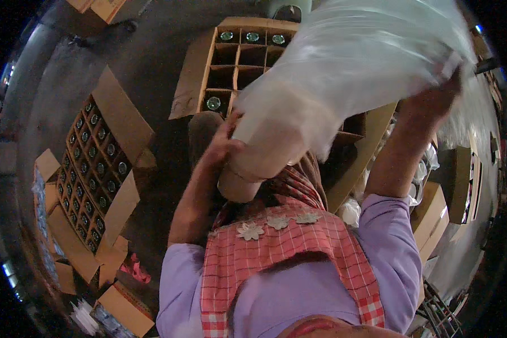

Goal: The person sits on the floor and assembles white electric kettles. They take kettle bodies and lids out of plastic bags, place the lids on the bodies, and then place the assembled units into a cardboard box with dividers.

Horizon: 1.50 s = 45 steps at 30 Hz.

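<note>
Left hand [222, 147] fingers wrapped around pale cylindrical bottle [253, 169] | right hand [434, 98] fingers pinched on clear plastic bag [349, 62] over it | divided cardboard box [236, 56] beyond.

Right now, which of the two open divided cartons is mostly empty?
The carton straight ahead by the hands: only a few bottle tops show in its cells, the rest are empty. The carton on the left is packed with bottles in every cell.
</note>
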### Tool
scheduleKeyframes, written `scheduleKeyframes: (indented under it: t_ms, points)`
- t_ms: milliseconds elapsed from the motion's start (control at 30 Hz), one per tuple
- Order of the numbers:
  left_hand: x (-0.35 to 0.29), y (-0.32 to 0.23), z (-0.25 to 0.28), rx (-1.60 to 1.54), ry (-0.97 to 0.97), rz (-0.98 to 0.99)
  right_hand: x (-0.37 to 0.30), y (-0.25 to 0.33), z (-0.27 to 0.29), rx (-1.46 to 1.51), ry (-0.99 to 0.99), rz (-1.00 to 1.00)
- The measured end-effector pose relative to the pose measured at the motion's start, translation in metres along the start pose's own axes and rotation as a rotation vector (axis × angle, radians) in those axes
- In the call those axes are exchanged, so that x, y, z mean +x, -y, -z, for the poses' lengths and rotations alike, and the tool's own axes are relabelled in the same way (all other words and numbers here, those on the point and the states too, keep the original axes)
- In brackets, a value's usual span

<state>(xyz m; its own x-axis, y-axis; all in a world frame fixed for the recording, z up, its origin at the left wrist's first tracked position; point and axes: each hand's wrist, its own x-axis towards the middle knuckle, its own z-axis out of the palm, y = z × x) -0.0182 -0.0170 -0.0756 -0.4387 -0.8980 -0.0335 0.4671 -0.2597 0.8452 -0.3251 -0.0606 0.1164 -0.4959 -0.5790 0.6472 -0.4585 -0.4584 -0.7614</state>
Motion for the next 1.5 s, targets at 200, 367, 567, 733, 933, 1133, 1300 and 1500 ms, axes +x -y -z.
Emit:
scheduleKeyframes:
  t_ms: [200,367,567,733,933,1133,1300,1500]
  points:
    - [-0.017,0.014,-0.015,0.239,-0.063,0.088,-0.123,-0.218,0.127,-0.212,0.083,-0.367]
    - [-0.027,0.010,-0.011,0.232,-0.123,0.044,-0.274,-0.252,0.183,-1.259,1.595,-0.593]
    - [-0.042,0.006,-0.031,0.348,-0.151,-0.072,-0.104,-0.061,0.053,0.122,0.749,-0.607]
    - [-0.054,0.002,-0.037,0.555,-0.131,-0.090,-0.110,-0.014,-0.011,-0.281,1.142,-0.160]
    - [-0.093,0.004,-0.018,0.605,-0.184,-0.068,-0.098,-0.048,-0.014,0.176,0.756,-0.661]
    - [-0.049,-0.012,-0.022,1.005,-0.421,-0.702,-0.088,-0.047,-0.047,0.193,0.743,-0.618]
    - [-0.030,-0.029,-0.006,1.077,-0.554,-0.974,-0.087,-0.051,-0.084,0.260,0.733,-0.641]
    - [-0.020,-0.018,0.023,-0.303,-0.788,-0.362,-0.072,-0.015,-0.090,0.261,0.647,0.341]
